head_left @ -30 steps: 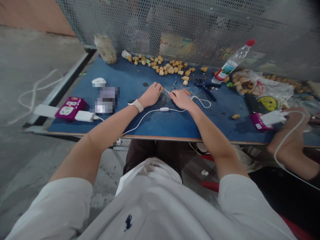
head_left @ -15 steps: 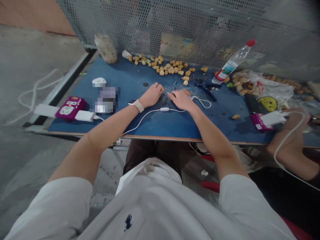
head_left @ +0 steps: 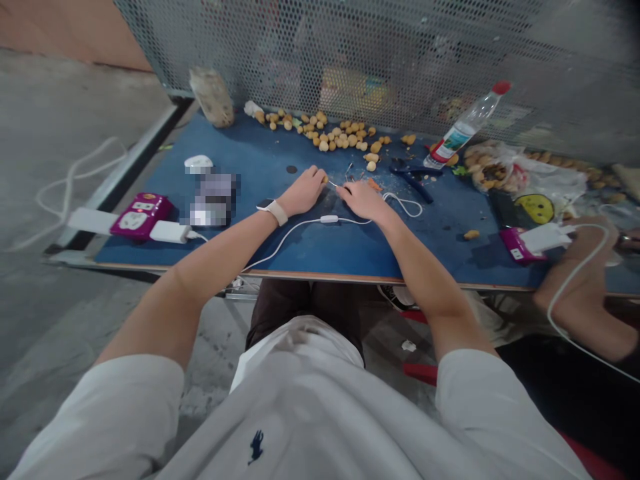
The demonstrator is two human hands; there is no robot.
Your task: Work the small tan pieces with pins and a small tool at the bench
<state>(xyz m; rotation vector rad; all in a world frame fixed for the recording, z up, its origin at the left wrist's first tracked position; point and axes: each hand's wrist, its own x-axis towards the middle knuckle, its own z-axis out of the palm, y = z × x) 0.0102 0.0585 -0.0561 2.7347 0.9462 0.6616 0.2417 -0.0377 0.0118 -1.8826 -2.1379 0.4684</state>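
Note:
My left hand (head_left: pixel 304 190), with a watch on its wrist, is closed on a small yellowish piece (head_left: pixel 325 179) at its fingertips. My right hand (head_left: pixel 361 199) is closed around a thin metal tool (head_left: pixel 333 184), whose tip points left at that piece. Most of the tool is hidden by the fingers. Just beyond my right hand lie orange scraps (head_left: pixel 373 184) and crumbs. Many round tan pieces (head_left: pixel 345 137) are spread along the back of the blue table (head_left: pixel 320 250). A white cable (head_left: pixel 295 230) with an inline switch (head_left: pixel 329 219) runs below both hands.
Dark-handled pliers (head_left: pixel 417 183) and a red-capped bottle (head_left: pixel 463 130) stand out at right. Plastic bags (head_left: pixel 540 180) and another person's arm (head_left: pixel 580 287) are farther right. Purple power blocks (head_left: pixel 141 216), a white mouse (head_left: pixel 199 165) and a jar (head_left: pixel 213 99) are left. Perforated metal (head_left: pixel 350 60) rises behind.
The thin metal tool shows more clearly between my hands, and the small piece has turned slightly in my left fingers. Both hands have otherwise barely moved.

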